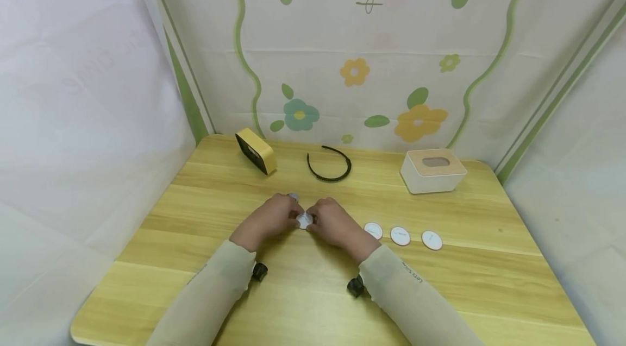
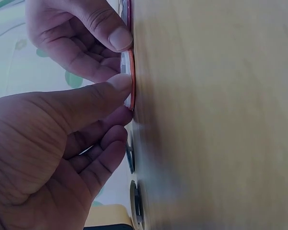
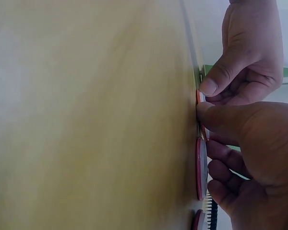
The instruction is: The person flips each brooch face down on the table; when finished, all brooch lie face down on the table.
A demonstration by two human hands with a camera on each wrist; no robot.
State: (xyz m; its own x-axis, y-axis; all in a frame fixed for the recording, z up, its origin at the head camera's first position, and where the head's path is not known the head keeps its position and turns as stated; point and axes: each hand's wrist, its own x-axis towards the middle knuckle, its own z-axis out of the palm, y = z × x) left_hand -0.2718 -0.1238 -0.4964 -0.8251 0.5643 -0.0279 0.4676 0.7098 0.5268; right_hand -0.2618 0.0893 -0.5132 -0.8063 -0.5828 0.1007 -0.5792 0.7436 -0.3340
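A small round white disc with an orange-red edge (image 1: 305, 220) lies between the two hands, flat at the tabletop. My left hand (image 1: 274, 215) pinches its left side with thumb and fingers. On the opposite side, my right hand (image 1: 335, 224) pinches the same disc, as the left wrist view shows with the disc's thin edge (image 2: 132, 93). To the right, three similar white discs lie in a row: a near one (image 1: 373, 231), a middle one (image 1: 400, 236) and a far one (image 1: 432, 240). Behind the left hand, a bluish piece (image 1: 293, 197) is partly hidden.
A yellow box-shaped object with a dark front (image 1: 256, 151) stands at the back left of the wooden table (image 1: 303, 302). A black headband (image 1: 348, 164) lies at the back middle. The white tissue box with a wooden top (image 1: 432, 171) is at back right. Fabric walls surround the table.
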